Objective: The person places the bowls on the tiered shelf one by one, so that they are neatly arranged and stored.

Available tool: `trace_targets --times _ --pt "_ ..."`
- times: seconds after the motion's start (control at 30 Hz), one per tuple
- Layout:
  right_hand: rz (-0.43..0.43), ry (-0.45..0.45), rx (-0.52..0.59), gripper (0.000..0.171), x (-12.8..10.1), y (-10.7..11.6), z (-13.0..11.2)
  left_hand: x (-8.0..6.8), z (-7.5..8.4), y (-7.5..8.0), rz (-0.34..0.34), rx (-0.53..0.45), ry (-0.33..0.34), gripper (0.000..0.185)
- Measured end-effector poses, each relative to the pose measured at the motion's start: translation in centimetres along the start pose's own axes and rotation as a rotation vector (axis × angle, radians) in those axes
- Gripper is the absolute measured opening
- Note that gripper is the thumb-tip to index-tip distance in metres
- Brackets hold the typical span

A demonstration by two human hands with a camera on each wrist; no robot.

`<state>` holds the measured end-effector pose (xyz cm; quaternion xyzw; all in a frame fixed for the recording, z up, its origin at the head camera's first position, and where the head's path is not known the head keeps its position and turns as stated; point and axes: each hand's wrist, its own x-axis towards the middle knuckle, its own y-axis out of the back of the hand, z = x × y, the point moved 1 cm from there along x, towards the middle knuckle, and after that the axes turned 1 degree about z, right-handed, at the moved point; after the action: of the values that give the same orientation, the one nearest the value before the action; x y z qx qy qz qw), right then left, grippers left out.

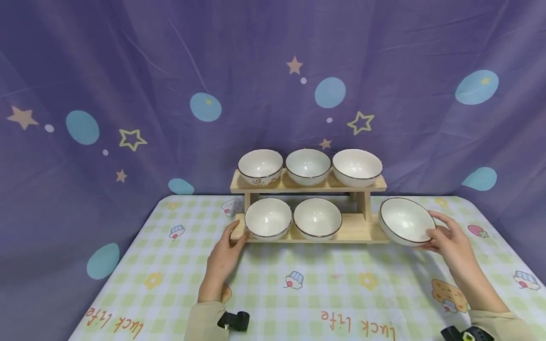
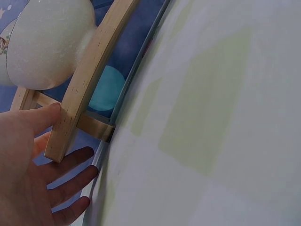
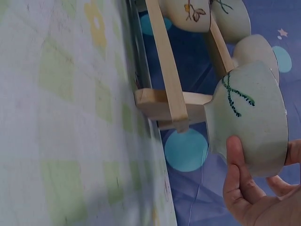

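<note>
My right hand (image 1: pixel 455 246) holds a white bowl (image 1: pixel 405 221) by its right side, thumb at the dark rim and fingers beneath. The bowl is tilted, just off the right end of a two-tier wooden rack (image 1: pixel 357 228). A green sprig pattern marks its outside in the right wrist view. At the rack's lower left end, my left hand (image 1: pixel 222 259) grips the board (image 2: pixel 70 113) between thumb and index finger, its other fingers spread below. Beside it on the lower tier sit two white bowls, a left one (image 1: pixel 268 218) and a middle one (image 1: pixel 317 218).
Three more bowls stand in a row on the upper tier: left (image 1: pixel 260 163), middle (image 1: pixel 308 163) and right (image 1: pixel 357 164). A green-and-white checked cloth (image 1: pixel 332 274) covers the table. Behind the rack hangs a purple curtain (image 1: pixel 256 57) with stars and blue spots.
</note>
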<state>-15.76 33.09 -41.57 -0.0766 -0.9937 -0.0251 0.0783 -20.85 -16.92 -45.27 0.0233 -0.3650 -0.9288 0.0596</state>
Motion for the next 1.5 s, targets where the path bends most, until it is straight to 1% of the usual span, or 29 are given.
trace_targets --times 0.17,0.47,0.57,0.67,0.9,1.03,1.2,1.33,1.5 --pt "-0.003 0.000 0.022 0.038 0.0 -0.8 0.0 0.0 -0.1 -0.1 0.001 -0.013 0.011 0.065" --pt "-0.006 -0.019 -0.015 0.038 0.0 -2.1 0.0 0.0 0.0 -0.1 0.001 -0.011 0.013 0.064" --pt "-0.005 -0.023 -0.033 0.037 0.1 -2.4 -0.1 0.0 0.0 0.0 0.007 -0.009 0.004 0.065" --pt "-0.010 -0.020 -0.074 0.038 0.2 -2.6 -0.1 0.0 0.1 0.0 0.010 -0.008 -0.003 0.064" --pt "-0.027 -0.023 -0.052 0.034 0.3 -3.4 0.2 -0.1 0.0 -0.2 0.008 -0.006 0.002 0.063" --pt "-0.028 -0.039 -0.077 0.034 0.3 -4.0 0.1 -0.1 0.0 -0.1 0.008 -0.004 0.004 0.063" --pt "-0.048 -0.044 -0.088 0.038 0.3 -4.6 0.1 0.0 0.1 0.0 0.006 -0.008 0.006 0.063" --pt "-0.048 -0.050 -0.146 0.039 0.4 -5.2 0.2 0.0 0.1 0.0 0.005 -0.013 0.012 0.063" --pt "-0.045 -0.057 -0.203 0.045 0.4 -5.8 0.1 -0.1 0.2 0.0 0.005 -0.009 0.007 0.064"
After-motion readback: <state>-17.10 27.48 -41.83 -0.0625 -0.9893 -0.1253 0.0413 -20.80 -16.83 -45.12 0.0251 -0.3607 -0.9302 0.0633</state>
